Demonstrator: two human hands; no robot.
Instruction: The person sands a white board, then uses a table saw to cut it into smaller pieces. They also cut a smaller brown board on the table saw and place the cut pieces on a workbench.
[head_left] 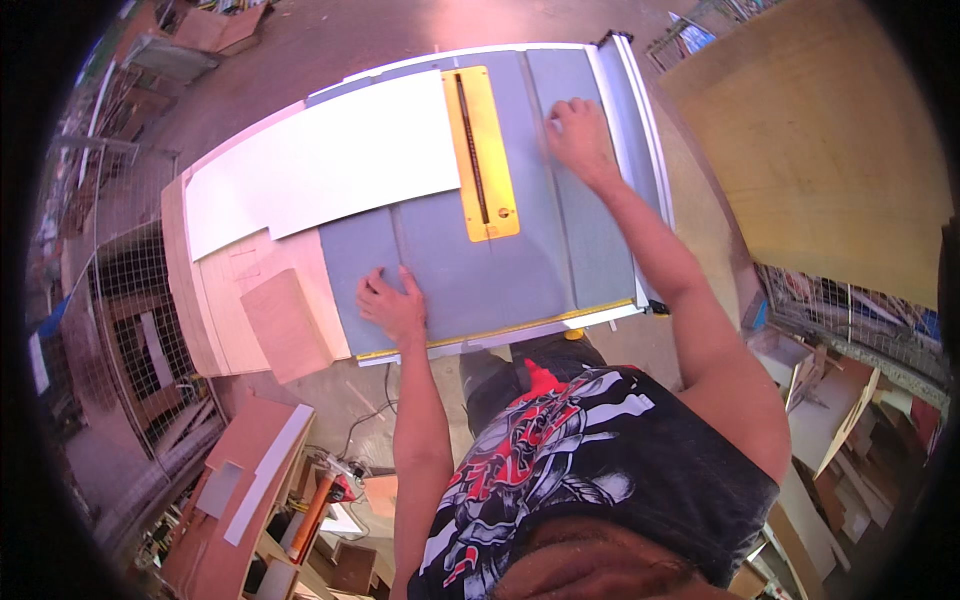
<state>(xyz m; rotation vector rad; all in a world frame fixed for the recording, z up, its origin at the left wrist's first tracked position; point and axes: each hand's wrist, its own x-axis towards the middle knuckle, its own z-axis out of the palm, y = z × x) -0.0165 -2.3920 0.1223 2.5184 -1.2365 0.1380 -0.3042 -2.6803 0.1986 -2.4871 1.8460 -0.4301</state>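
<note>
A table saw with a grey top [480, 270] stands before me, its yellow insert plate [490, 150] set around a dark lengthwise slot. My left hand [393, 305] is over the near left part of the top, fingers spread and holding nothing. Farther off, my right hand [582, 140] is at the right side of the top, beside the rip fence [640, 130]. Its fingers are curled in; a small pale bit shows at the fingertips, too small to name. A large white panel [330, 160] lies left of the insert, touching neither hand.
Wooden boards [205, 300] extend the saw's left side, with a small brown board [285, 325] on them. A big plywood sheet [820, 130] is at the right. Wood offcuts [850, 470] and an orange tube [312, 515] lie lower down. A cable [365, 425] runs below the saw's front edge.
</note>
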